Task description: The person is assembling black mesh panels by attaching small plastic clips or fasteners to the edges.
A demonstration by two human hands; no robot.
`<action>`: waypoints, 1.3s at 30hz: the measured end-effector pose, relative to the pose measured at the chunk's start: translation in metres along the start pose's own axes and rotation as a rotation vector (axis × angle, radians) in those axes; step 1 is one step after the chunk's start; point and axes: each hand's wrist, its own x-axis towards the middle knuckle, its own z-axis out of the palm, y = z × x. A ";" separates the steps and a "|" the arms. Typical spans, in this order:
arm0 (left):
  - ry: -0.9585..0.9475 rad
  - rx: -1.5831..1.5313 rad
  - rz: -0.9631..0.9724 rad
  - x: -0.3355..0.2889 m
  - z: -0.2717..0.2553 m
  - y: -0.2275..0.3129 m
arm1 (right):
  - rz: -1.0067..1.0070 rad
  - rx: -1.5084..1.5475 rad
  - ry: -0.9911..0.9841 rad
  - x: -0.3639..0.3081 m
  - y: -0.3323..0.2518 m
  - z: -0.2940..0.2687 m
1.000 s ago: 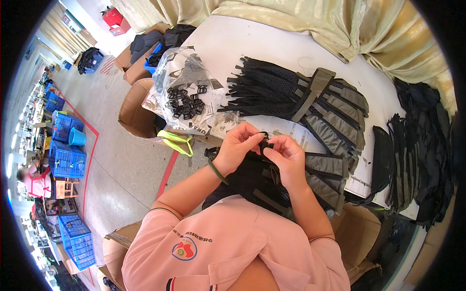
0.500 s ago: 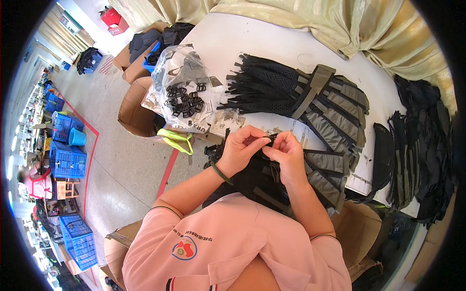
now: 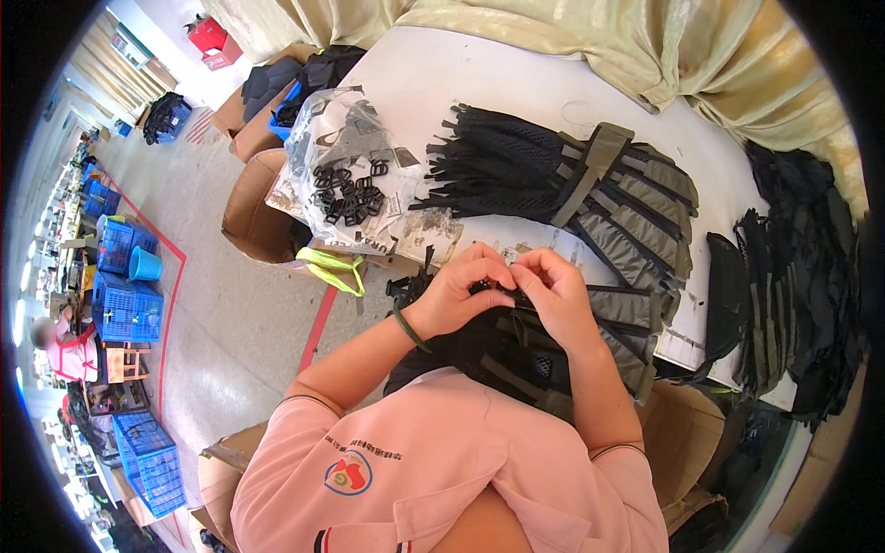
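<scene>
My left hand [image 3: 464, 293] and my right hand [image 3: 556, 293] meet above the near edge of the table, fingers pinched close together. Between them is the end of a black strap [image 3: 519, 300], mostly covered by fingers; whether a buckle is on it I cannot tell. Black mesh and fabric pieces [image 3: 461, 348] hang below my hands, over my lap. Beyond the left hand, several small black plastic buckles [image 3: 350, 195] lie on a clear plastic bag [image 3: 318, 138]. Past the right hand, a bundle of black and grey-green strapped pieces [image 3: 512, 166] is fanned out, a wide band across it.
The white table [image 3: 415, 74] runs up to a gold curtain [image 3: 590, 32]. More black pieces [image 3: 802, 258] are piled at its right end. An open cardboard box [image 3: 249, 198] with a yellow-green strip [image 3: 332, 269] stands left. Blue crates [image 3: 129, 304] and a seated person [image 3: 72, 348] are farther left.
The fingers have shifted on the strap: my left hand has curled and turned inward, and my right hand has moved slightly right. The bag and bundle stay where they were.
</scene>
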 end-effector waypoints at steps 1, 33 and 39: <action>-0.041 -0.013 0.002 0.000 0.002 0.002 | -0.001 -0.004 0.005 0.002 -0.003 -0.001; 0.424 -1.119 -0.361 0.023 -0.022 -0.002 | 0.039 -0.724 -0.389 0.023 -0.083 -0.077; 0.647 -0.858 -0.481 -0.004 -0.038 -0.027 | 0.265 -0.568 -0.488 0.009 -0.027 -0.099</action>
